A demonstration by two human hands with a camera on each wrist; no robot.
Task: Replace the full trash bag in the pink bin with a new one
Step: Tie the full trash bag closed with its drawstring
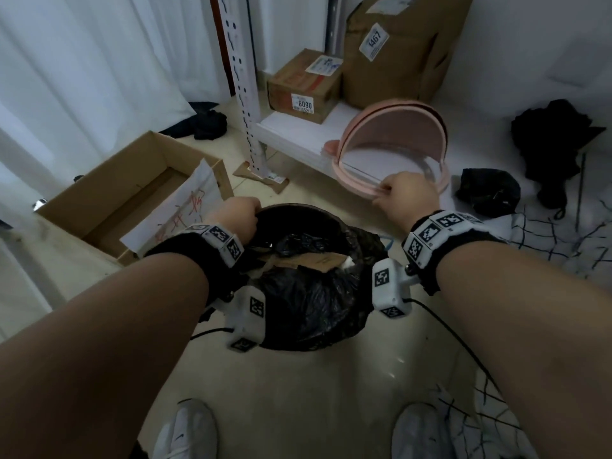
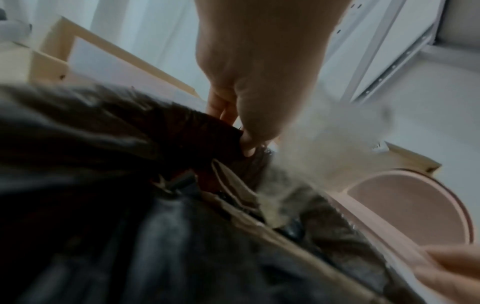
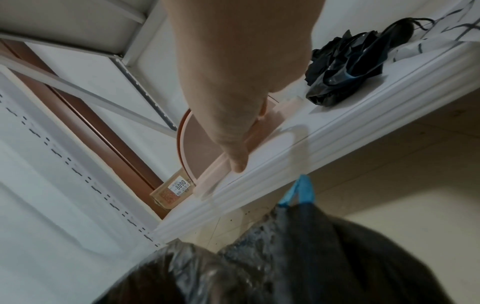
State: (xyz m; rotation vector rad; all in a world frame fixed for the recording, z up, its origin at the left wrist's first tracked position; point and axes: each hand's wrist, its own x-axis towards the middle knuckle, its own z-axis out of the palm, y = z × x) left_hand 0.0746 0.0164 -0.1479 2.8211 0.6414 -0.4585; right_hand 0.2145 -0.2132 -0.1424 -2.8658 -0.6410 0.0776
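A full black trash bag [image 1: 308, 293] stands on the floor between my forearms, with cardboard scraps showing at its mouth. It drapes over the bin, so the bin's body is hidden. My left hand [image 1: 238, 213] grips the bag's far-left edge; the left wrist view shows the thumb and fingers [image 2: 246, 142] pinching the black plastic [image 2: 103, 164]. My right hand [image 1: 404, 193] holds the pink lid ring [image 1: 351, 183] by its near edge, up and to the right of the bag, over the white shelf. Its flap [image 1: 394, 134] stands raised. A crumpled black bag [image 1: 486, 192] lies on the shelf.
An open cardboard box [image 1: 132, 193] with paper sits on the left floor. Two brown parcels [image 1: 304, 87] and a white rack upright [image 1: 241, 77] stand behind on the low white shelf [image 1: 298, 137]. Dark cloth [image 1: 556, 137] and a patterned sheet [image 1: 563, 246] lie right.
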